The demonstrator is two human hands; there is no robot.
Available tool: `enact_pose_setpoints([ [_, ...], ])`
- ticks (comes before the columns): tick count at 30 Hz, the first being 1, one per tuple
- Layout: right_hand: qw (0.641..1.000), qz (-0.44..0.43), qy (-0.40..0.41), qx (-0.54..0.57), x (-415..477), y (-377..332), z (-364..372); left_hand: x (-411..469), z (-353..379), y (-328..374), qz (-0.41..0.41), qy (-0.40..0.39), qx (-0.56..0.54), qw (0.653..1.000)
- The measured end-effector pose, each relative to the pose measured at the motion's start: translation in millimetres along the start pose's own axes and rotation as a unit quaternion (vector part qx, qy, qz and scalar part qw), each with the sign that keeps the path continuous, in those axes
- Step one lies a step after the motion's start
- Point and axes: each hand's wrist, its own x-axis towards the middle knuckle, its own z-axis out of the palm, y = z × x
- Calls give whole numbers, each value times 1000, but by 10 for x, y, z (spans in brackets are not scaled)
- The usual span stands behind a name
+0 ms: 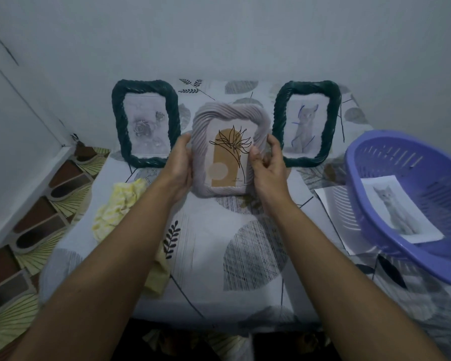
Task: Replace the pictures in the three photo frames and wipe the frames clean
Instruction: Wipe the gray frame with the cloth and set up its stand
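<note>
I've got both hands up at the centre of the picture, clamped on the pale twisted-rim frame (pixel 227 155). My left hand (pixel 179 162) wraps the left edge, fingers curled behind; my right hand (pixel 267 168) pinches the right edge, thumb on the front rim. The frame is off the patterned tablecloth (pixel 219 243), between the two dark green frames (pixel 145 126) (pixel 306 123) propped against the wall. It's in portrait, long axis running bottom to top of the picture, face towards me, top leaning away. A leaf-and-arch print sits in it, so I read this as the start of the swap on this frame. Next I'd flip it face down to reach the back, with the cat print (pixel 399 209) in the purple basket (pixel 427 165) at right and the yellow cloth (pixel 117 204) at left.
</note>
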Motion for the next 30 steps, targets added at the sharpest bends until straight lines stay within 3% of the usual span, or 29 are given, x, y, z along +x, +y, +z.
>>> enact_pose_setpoints([
  [8,1000,-2,5,-18,512,16,132,710,-32,25,16,97,-25,995],
  [21,998,54,11,-29,802,148,181,1048,84,-17,-18,124,-59,990],
  [30,998,41,-7,-55,774,132,145,1045,107,7,-46,124,-69,989],
])
